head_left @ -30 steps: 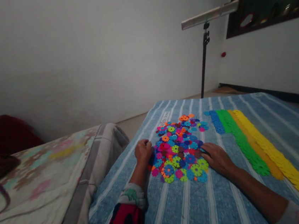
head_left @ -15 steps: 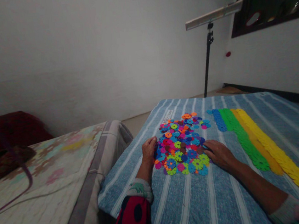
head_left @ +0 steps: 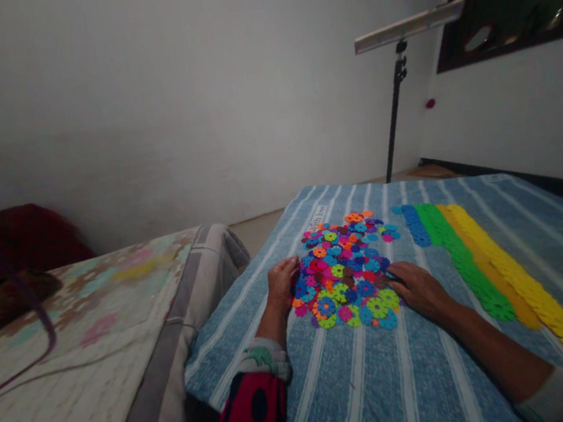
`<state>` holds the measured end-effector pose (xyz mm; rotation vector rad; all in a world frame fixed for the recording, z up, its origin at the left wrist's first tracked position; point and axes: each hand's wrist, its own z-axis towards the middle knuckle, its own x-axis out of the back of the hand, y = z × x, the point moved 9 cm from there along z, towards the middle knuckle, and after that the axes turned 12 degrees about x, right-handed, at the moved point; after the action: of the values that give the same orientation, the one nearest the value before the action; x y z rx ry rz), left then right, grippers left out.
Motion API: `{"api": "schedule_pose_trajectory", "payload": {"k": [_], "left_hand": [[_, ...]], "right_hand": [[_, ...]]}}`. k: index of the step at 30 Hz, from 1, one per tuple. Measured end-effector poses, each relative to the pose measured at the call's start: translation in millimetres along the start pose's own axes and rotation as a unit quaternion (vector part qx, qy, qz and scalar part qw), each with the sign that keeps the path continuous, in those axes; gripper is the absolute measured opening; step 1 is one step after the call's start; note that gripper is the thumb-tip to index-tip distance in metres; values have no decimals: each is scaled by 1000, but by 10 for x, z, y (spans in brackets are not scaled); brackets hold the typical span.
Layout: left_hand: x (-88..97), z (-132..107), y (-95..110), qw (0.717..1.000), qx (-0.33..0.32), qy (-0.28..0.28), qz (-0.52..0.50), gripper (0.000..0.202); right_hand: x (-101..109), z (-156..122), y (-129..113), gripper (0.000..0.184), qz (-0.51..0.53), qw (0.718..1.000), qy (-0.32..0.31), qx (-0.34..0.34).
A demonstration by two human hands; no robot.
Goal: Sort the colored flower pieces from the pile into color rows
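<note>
Nudged closer, left hand point(head_left: 283, 282) curls its fingers against the heap of multicoloured plastic flower discs point(head_left: 348, 272) on the blue striped cloth point(head_left: 380, 382), grip unclear; right hand point(head_left: 420, 287) lies flat, fingers released, touching the heap's right edge.

Left fingers' point(head_left: 291, 269) tips out of sight; label point(head_left: 319, 218) lettering illegible.

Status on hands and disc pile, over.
Left hand curled at left edge of mixed disc pile. Right hand flat at its right edge. Sorted rows lie apart.

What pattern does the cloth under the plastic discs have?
The cloth is blue with pale stripes; the head view shows it.
</note>
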<state>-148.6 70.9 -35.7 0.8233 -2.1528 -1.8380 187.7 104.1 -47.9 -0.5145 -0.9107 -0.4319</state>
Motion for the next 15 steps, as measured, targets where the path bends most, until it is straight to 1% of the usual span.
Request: {"api": "schedule_pose_trajectory", "payload": {"k": [1,3,5,8,10,12,15], "left_hand": [[13,2,6,1000,-8,12,21,32],[44,-5,59,992,-43,46,106,27],[44,-37,158,969,-96,76,215,22],[-8,-97,282,929,-153,83,327,18],[-30,-124,330,908,-164,83,376,18],[-39,-134,353,894,-162,79,409,16],[-37,-109,314,895,-134,47,424,16]], "right_hand": [[1,4,-3,30,-1,1000,-3,-1],[9,16,-12,29,-3,1000,-8,-4],[19,31,-24,28,-4,1000,-13,-7],[34,50,-46,27,-6,1000,-20,-10],[41,57,-60,27,-7,1000,-22,-11],[48,60,-68,27,-8,1000,-22,-14],[62,61,-72,27,-7,1000,-19,-17]]}}
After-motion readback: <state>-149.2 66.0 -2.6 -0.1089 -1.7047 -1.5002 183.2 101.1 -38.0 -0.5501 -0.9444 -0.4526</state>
